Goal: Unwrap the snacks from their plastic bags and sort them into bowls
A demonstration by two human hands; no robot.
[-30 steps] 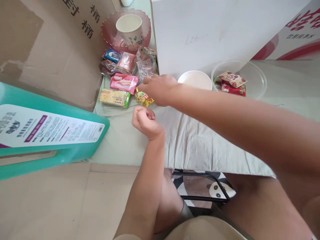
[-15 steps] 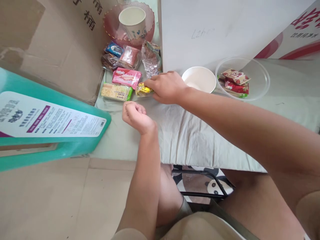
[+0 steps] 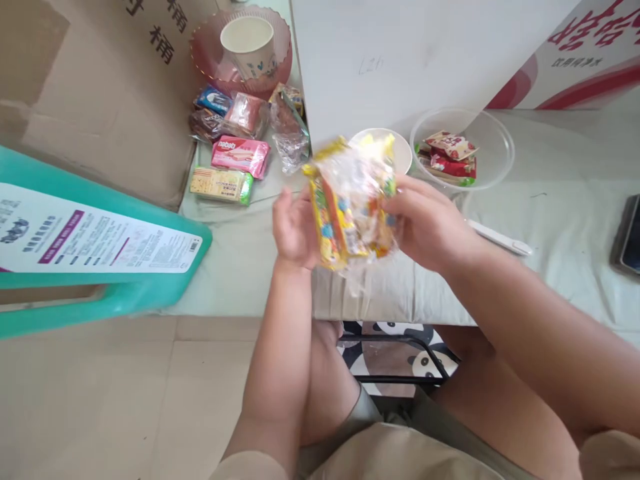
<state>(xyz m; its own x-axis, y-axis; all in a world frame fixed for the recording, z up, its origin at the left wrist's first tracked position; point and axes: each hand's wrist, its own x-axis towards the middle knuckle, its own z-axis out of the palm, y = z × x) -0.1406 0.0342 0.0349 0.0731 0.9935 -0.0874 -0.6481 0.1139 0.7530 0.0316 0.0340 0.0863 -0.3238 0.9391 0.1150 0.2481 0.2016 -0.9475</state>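
A yellow, clear-wrapped snack packet (image 3: 350,207) with colourful print hangs above the front of the cloth, slightly blurred. My right hand (image 3: 430,217) grips its right side, thumb in front. At the packet's left edge is my left hand (image 3: 296,230), open, with its thumb standing apart; its other fingers are partly hidden behind the packet. Back left on the cloth lie a pink wafer pack (image 3: 240,156), a soda biscuit pack (image 3: 220,185) and several other wrapped snacks. A white bowl (image 3: 404,155) is partly covered by the held packet.
A clear round tub (image 3: 506,157) holds red snack packets. Behind the snacks, a pink glass bowl (image 3: 200,60) contains a paper cup (image 3: 247,37). A green jug (image 3: 195,257) and cardboard box (image 3: 100,120) flank the left. A white-handled item (image 3: 500,238) and dark device (image 3: 629,240) lie right.
My right hand has lifted the yellow packet from beside the biscuits and brought it toward me. My left hand has opened from a fist beside it. The view has shifted slightly right.
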